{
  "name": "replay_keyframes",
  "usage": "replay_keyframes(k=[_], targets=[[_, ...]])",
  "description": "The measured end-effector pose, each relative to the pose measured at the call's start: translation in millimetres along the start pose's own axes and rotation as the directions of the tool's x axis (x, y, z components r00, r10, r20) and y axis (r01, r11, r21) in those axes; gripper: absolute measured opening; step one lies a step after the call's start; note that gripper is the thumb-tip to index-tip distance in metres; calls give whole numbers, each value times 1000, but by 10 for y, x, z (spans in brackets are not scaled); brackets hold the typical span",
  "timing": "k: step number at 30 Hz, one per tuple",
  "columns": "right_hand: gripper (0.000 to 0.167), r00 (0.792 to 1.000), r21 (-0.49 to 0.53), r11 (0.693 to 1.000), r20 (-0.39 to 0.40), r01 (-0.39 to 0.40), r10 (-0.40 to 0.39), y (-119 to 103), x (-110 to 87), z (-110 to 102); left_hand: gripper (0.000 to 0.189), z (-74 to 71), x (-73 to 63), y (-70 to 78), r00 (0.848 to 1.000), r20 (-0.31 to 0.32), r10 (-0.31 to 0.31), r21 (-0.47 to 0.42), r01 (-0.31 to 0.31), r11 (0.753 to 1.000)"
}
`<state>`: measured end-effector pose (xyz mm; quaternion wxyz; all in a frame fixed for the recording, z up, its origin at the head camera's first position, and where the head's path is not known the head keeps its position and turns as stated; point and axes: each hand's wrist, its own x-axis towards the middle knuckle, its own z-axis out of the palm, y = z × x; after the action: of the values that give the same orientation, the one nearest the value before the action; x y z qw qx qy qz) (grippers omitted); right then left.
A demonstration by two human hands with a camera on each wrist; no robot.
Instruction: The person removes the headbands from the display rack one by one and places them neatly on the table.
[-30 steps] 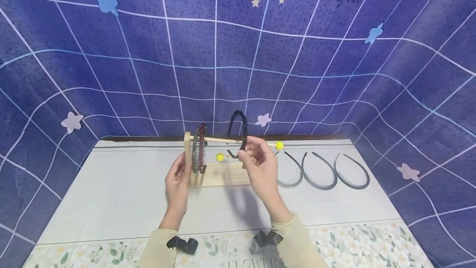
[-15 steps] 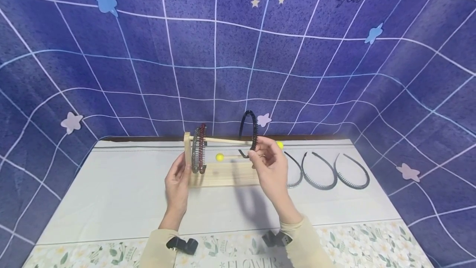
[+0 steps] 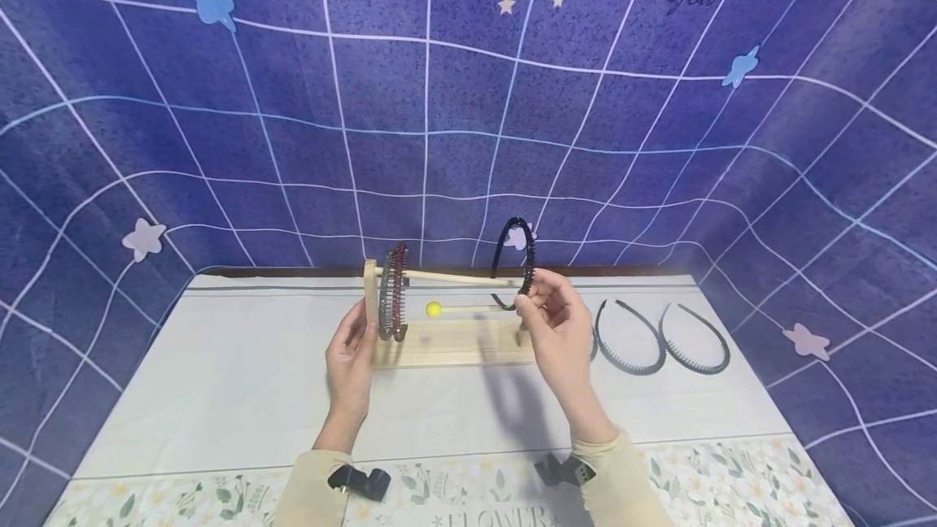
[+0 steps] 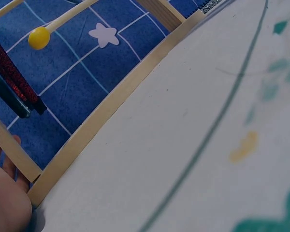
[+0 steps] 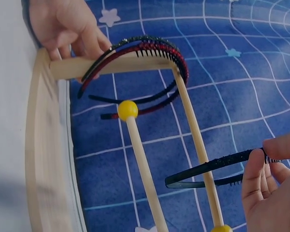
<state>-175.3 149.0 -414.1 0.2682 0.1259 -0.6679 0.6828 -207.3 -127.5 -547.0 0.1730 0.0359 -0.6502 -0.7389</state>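
Observation:
A wooden headband stand [image 3: 371, 291] stands on the table; my left hand [image 3: 349, 364] grips its left upright, with fingers behind the wood. Beside that upright, a red glittery headband [image 3: 398, 295] and a dark green glittery headband [image 5: 120, 43] hang together on the upper rod [image 3: 461, 276]. My right hand [image 3: 560, 340] pinches a black headband [image 5: 227, 161] between thumb and fingers. That rod passes through the black headband's loop, close to the yellow ball [image 5: 221, 228] on its end. The lower rod [image 5: 145, 179] bears no headband and ends in another yellow ball [image 3: 433, 309].
To the right on the white cloth lie dark toothed headbands: one in the middle [image 3: 638, 369], one farther right [image 3: 701, 367], and one mostly hidden behind my right hand. A blue gridded backdrop [image 3: 468, 161] rises behind and at both sides of the table.
My right hand has moved right along the upper rod with the black headband, toward the rod's ball end. My left hand and the two hanging headbands have stayed in place.

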Motion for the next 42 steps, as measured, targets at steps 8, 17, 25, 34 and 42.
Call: replay_keyframes(k=[8,17,25,34,42], targets=[[35,999,-41,999,-33,-6,5,10,4,-132,50,-11,-18,7,1000,30,2,9,-2,1000],[35,999,-48,999,-47,-3,1,-2,13,-259,49,-1,-13,6,1000,29,3,6,-3,1000],[35,997,-51,999,-73,-6,3,-6,26,-367,48,-5,-12,22,1000,15,2,11,-2,1000],[35,996,-22,1000,-92,7,-9,16,29,-464,49,-12,-14,25,1000,21,-6,17,6,1000],[35,994,-39,999,-104,21,-25,47,45,-592,48,-7,-10,5,1000,18,0,8,0,1000]])
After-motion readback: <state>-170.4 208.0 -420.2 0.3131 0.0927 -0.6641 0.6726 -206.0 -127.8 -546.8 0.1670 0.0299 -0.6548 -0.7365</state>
